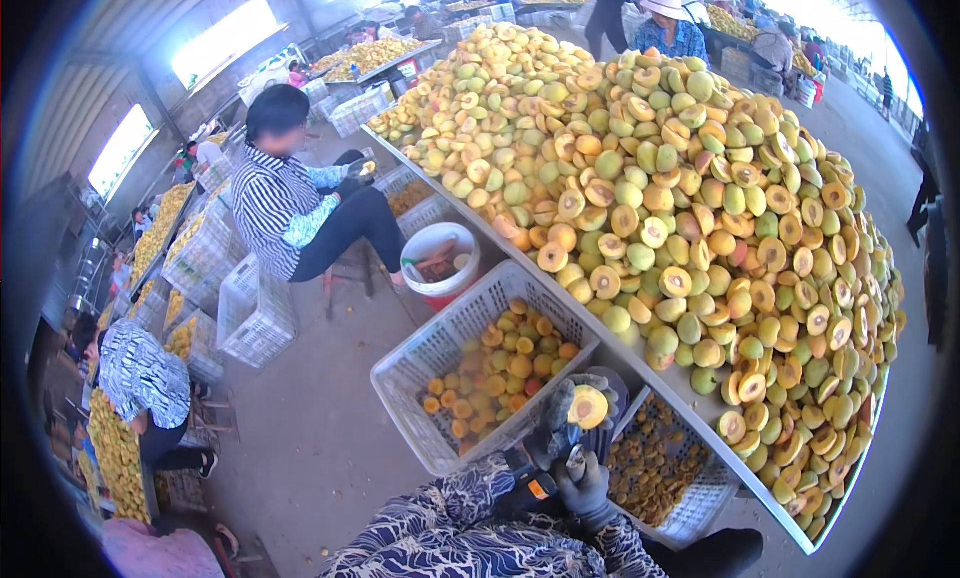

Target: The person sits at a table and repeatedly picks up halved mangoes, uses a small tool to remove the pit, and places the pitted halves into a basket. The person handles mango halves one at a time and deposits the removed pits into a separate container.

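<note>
My left hand [556, 422], in a dark grey glove, holds a halved yellow stone fruit [587, 407] with its cut face up. Just below it, my gloved right hand [585, 495] grips a small metal pitting tool [576, 462], of which only the tip shows. The tool and the fruit are apart. Beside my left hand stands a white plastic crate [409, 398] partly filled with fruit halves [517, 360]. To the right of my hands, a second crate [701, 503] contains brown pits or scraps [652, 465].
A metal-edged table [679, 409] heaped with halved fruit [675, 203] rises beyond the crates. A white bucket [441, 259] stands near a seated co-worker [277, 188] in a striped shirt. An upright crate [255, 315] sits on the concrete floor [322, 428]. Other people work at farther tables.
</note>
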The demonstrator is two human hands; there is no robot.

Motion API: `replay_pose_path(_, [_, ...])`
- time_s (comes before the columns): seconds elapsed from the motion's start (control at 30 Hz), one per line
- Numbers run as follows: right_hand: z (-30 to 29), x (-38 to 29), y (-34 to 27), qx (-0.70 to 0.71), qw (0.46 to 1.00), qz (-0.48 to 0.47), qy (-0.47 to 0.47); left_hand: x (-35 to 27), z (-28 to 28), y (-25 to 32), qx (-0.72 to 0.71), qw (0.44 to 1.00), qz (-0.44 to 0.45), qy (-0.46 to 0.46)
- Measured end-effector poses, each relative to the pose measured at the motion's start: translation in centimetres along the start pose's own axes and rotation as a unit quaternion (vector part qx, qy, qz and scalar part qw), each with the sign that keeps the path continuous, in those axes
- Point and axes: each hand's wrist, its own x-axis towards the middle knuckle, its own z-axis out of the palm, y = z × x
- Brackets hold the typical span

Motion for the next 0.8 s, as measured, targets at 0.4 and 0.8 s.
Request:
replay_pose_path(0.4, [-0.8, -0.9, -0.2, 0.013, 0.999, 0.004, 0.035, -0.7, 0.6, -0.7, 0.065, 0.998, 0.013, -0.003])
replay_pose_path(0.8, [-0.9, -1.4, 0.4, 0.008, 0.998, -0.01, 0.057, -1.0, 1.2, -1.6, 0.104, 0.994, 0.028, -0.013])
